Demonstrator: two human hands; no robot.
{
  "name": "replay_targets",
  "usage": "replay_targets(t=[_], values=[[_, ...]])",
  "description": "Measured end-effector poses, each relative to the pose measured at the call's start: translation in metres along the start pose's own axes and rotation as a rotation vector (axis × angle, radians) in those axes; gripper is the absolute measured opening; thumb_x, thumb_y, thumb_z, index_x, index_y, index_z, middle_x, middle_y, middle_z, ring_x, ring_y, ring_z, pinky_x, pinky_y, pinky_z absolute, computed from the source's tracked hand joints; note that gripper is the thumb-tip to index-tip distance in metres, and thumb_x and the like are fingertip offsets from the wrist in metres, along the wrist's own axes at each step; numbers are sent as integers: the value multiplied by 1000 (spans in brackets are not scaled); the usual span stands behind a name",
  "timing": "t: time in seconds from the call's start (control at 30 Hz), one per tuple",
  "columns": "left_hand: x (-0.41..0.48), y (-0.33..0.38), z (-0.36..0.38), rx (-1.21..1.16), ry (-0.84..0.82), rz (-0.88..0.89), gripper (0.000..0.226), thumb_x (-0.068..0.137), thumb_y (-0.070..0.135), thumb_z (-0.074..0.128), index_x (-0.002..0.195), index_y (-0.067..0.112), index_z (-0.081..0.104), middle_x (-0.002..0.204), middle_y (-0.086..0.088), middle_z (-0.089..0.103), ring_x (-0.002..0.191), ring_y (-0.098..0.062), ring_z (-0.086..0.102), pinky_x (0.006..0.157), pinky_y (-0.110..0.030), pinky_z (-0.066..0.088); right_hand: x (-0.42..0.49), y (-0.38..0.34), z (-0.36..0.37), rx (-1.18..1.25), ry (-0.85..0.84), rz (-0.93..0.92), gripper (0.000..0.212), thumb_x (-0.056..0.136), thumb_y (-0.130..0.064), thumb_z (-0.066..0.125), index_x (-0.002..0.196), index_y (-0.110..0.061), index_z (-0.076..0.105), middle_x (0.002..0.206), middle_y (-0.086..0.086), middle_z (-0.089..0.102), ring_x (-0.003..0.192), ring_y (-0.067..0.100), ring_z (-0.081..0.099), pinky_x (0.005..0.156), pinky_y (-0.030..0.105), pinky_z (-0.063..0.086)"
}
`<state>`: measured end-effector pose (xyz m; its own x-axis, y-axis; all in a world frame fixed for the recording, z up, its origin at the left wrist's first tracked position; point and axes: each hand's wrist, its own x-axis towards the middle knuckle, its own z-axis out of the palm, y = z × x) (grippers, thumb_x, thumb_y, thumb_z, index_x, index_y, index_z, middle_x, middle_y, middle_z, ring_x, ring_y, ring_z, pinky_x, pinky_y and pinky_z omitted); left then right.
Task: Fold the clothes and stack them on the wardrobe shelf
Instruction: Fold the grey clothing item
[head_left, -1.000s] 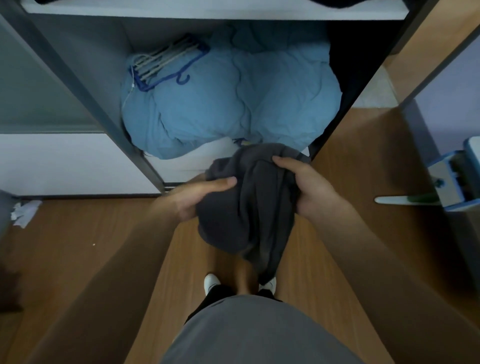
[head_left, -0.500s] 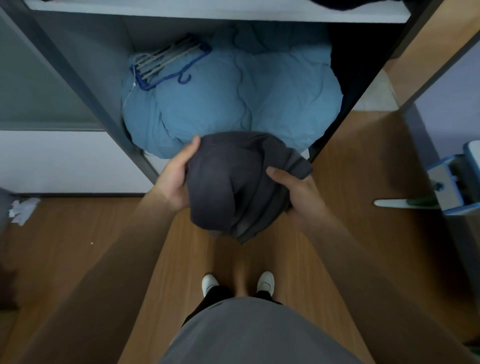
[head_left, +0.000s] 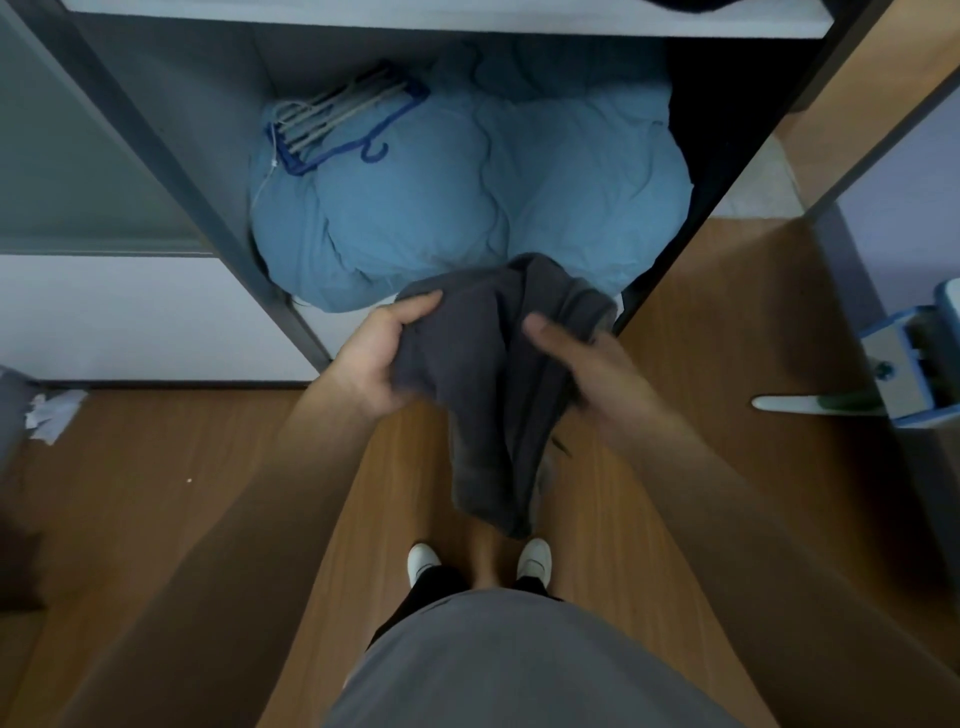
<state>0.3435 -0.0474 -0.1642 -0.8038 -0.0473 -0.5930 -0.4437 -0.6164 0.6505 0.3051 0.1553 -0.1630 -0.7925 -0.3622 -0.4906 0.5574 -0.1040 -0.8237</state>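
Note:
A dark grey garment (head_left: 493, 395) hangs between both hands in front of the open wardrobe. My left hand (head_left: 379, 358) grips its upper left edge with the fingers curled into the cloth. My right hand (head_left: 576, 364) holds the right side, thumb on top of the fabric. The garment's lower end droops toward the floor above my white shoes (head_left: 423, 564). A white wardrobe shelf (head_left: 441, 18) runs along the top of the view, with something dark on its right end.
A bulky light blue duvet (head_left: 467, 197) fills the wardrobe's lower compartment, with blue and white hangers (head_left: 337, 124) lying on it. Dark wardrobe side panels (head_left: 171, 171) frame it. Crumpled white paper (head_left: 52, 413) lies on the wooden floor at left. A blue and white object (head_left: 904, 364) stands at right.
The garment was bundled and raised toward the duvet half a second ago. Now it has dropped open and hangs long again, and both hands have shifted their hold on its top edge.

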Motion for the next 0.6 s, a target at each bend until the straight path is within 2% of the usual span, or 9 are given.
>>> replay_targets(t=[0.07, 0.13, 0.17, 0.23, 0.3, 0.37, 0.43, 0.5, 0.6], values=[[-3, -1, 1, -123, -84, 38, 42, 93, 40, 59, 110, 6, 76, 121, -12, 71, 112, -24, 68, 90, -35, 56, -2, 13, 3, -47, 68, -33, 35, 86, -18, 76, 120, -11, 67, 108, 2, 76, 103, 19, 72, 87, 30, 58], [-5, -8, -4, -207, -159, 76, 66, 90, 54, 55, 133, 4, 61, 138, -15, 60, 129, -28, 56, 106, -41, 45, -3, 16, 0, 84, 112, -30, 22, 91, -14, 70, 113, -14, 70, 106, 4, 77, 100, 20, 73, 83, 31, 60], [-6, -15, -8, -226, -167, 78, 71, 90, 58, 50, 138, 6, 55, 141, -14, 57, 133, -28, 52, 109, -42, 42, -4, 13, -3, 159, 123, -21, 20, 92, -14, 69, 111, -16, 71, 106, 5, 77, 100, 21, 73, 84, 33, 60], [-8, -32, -16, -193, -168, 66, 65, 89, 59, 42, 131, 13, 60, 135, -9, 63, 133, -25, 52, 103, -38, 46, -6, 7, -8, 226, 125, 3, 19, 91, -17, 69, 109, -17, 72, 106, 6, 77, 97, 22, 74, 80, 35, 61], [-12, -42, -17, -110, -191, 54, 54, 86, 50, 41, 118, 17, 68, 119, -2, 73, 119, -16, 63, 91, -30, 54, -4, 2, -9, 209, 115, 53, 20, 92, -18, 68, 111, -15, 71, 105, 7, 77, 95, 23, 75, 77, 36, 61], [-9, -43, -9, 75, -153, 105, 33, 86, 31, 55, 109, 13, 72, 107, -3, 76, 104, -15, 71, 85, -28, 58, -2, -2, -9, 170, 111, 140, 26, 93, -21, 66, 117, -11, 70, 106, 9, 77, 96, 25, 74, 79, 37, 60], [-3, -34, 0, 244, -4, 200, 19, 89, 9, 65, 107, 8, 73, 105, -10, 76, 101, -21, 72, 90, -34, 57, 2, -7, -14, 135, 127, 190, 29, 94, -24, 65, 119, -10, 69, 106, 9, 77, 96, 25, 74, 78, 37, 59], [1, -21, 2, 204, 108, 269, 23, 89, -1, 60, 109, 2, 70, 105, -14, 75, 98, -25, 73, 88, -35, 57, 5, -15, -26, 119, 168, 171, 29, 93, -25, 65, 119, -11, 69, 104, 7, 77, 93, 24, 75, 74, 35, 58], [1, -8, -5, 1, 127, 241, 34, 91, 8, 57, 122, -1, 64, 116, -17, 71, 105, -28, 70, 87, -35, 57, 9, -23, -48, 230, 208, 90, 29, 94, -22, 65, 120, -9, 67, 104, 7, 77, 93, 23, 75, 69, 33, 61]])
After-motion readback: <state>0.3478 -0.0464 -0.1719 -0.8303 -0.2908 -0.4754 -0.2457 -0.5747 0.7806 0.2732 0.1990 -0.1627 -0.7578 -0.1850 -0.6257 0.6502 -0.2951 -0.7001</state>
